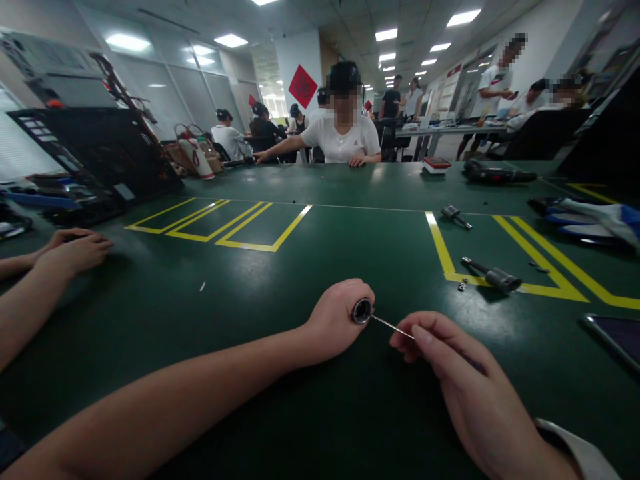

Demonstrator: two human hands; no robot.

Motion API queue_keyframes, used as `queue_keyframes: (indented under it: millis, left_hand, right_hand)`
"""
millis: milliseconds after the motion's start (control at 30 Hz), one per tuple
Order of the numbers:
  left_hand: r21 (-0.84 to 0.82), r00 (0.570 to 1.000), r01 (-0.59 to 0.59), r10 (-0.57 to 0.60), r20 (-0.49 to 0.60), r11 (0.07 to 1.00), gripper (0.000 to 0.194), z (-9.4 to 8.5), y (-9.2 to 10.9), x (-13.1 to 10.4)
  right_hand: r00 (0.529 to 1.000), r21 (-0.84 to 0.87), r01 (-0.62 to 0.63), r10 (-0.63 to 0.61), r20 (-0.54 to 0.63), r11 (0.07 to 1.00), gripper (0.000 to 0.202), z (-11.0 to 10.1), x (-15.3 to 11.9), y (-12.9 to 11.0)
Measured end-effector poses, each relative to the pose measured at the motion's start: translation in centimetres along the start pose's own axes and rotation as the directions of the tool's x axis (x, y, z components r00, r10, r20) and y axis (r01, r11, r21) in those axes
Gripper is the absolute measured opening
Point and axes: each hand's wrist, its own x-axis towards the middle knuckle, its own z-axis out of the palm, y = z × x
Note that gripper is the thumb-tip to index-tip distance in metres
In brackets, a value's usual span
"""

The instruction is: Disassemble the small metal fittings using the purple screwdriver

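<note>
My left hand (340, 320) is closed around a dark metal cylinder (361, 311), its round hollow end facing me. Between the thumb and fingers of my right hand (450, 367) is a thin metal rod (393, 327), whose far tip meets the right side of the cylinder's rim. Beyond my right hand, a grey metal tool part with a shaft (503, 280) lies across yellow tape, with small dark pieces (463, 285) beside it. A second, smaller shafted part (453, 213) rests farther back on the green table (240, 300).
Another person's hands (75, 250) rest at the left. Across the table sits a person in a white shirt (345, 140). A black power tool (497, 173) and blue-white gloves (590, 220) lie at the right, near a dark-screened device (617, 340). A black case (100, 157) stands back left.
</note>
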Motion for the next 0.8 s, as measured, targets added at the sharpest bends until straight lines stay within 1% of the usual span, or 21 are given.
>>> queue_keyframes:
  millis: [100,200,267,333,467,567,667,800]
  left_hand:
    - [0.071,0.999,-0.014,0.011,0.044,0.997,0.010,-0.09,0.03,-0.13]
    - [0.092,0.993,-0.082,0.074,0.089,0.992,0.010,-0.19,0.07,-0.22]
    - [0.062,0.991,-0.104,0.098,0.091,0.993,0.011,-0.23,0.08,-0.19]
    - [-0.003,0.993,-0.101,0.101,0.067,0.995,0.012,-0.23,0.09,-0.11]
    - [-0.123,0.992,-0.120,0.122,0.009,0.985,0.014,-0.19,0.16,0.05]
    - [-0.138,0.991,-0.132,0.134,0.005,0.982,0.013,-0.18,0.12,0.06]
    - [-0.083,0.994,-0.108,0.110,0.021,0.991,0.012,-0.20,0.02,0.01]
    - [0.091,0.990,-0.109,0.100,0.096,0.990,0.011,-0.34,0.10,-0.08]
  right_hand:
    - [1.000,-0.040,0.010,-0.011,-0.024,0.999,0.021,-0.13,-0.10,0.04]
    - [1.000,0.058,-0.006,0.008,-0.025,0.998,0.017,-0.18,0.05,-0.35]
    - [0.999,0.149,-0.036,0.040,-0.025,0.988,0.015,-0.20,0.23,-0.63]
    - [0.998,0.211,-0.057,0.060,-0.009,0.976,0.015,-0.22,0.42,-0.77]
    - [0.996,0.251,-0.086,0.083,0.020,0.964,0.017,-0.25,0.69,-0.65]
    - [0.998,0.261,-0.070,0.068,0.017,0.963,0.017,-0.20,0.73,-0.44]
    - [0.999,0.237,-0.036,0.041,-0.018,0.971,0.017,-0.11,0.62,-0.35]
    - [0.998,0.196,-0.048,0.055,-0.029,0.979,0.017,-0.10,0.56,-0.59]
